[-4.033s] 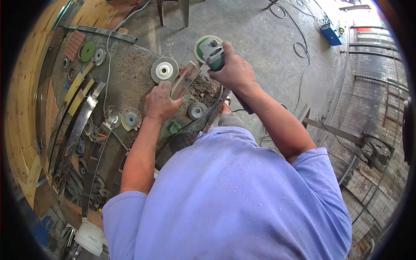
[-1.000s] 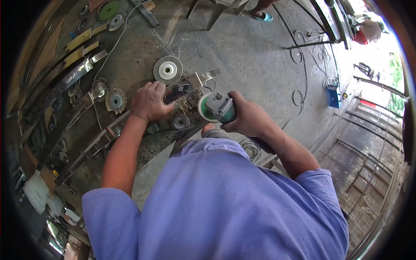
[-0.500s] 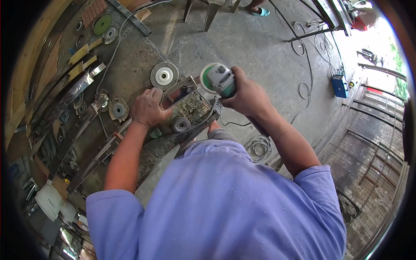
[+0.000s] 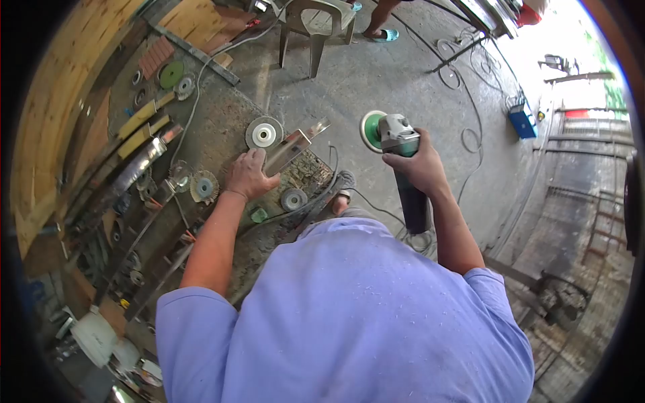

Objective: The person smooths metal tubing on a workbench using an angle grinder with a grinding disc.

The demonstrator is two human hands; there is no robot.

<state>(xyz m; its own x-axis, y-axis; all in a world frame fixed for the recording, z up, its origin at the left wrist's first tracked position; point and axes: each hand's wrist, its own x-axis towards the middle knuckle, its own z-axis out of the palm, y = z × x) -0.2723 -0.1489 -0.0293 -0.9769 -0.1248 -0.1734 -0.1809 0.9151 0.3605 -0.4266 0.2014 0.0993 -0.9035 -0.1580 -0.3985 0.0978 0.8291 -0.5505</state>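
Note:
My right hand (image 4: 423, 164) is wrapped round an angle grinder (image 4: 405, 144), held out to the right and apart from the workpiece. A white-rimmed disc with a green middle (image 4: 373, 131) sits on the grinder's head; its dark body hangs down toward me. My left hand (image 4: 248, 176) is closed on the near end of a shiny rectangular metal tube (image 4: 285, 153), which points away to the right over a rough bench surface (image 4: 306, 173). Just beyond that hand lies a round disc with a white hub (image 4: 264, 134). A smaller grey disc (image 4: 293, 199) rests nearer me.
Several flap wheels, including one (image 4: 203, 187), and long metal pieces (image 4: 138, 161) lie at left. A plastic chair (image 4: 316, 27) stands ahead, near another person's sandaled foot (image 4: 384, 35). Cables (image 4: 477, 138) cross the floor toward a blue box (image 4: 522, 121).
The grinder has moved right, away from the metal tube, and its body has swung into view. The left hand still holds the tube, now angled differently. The head view has shifted.

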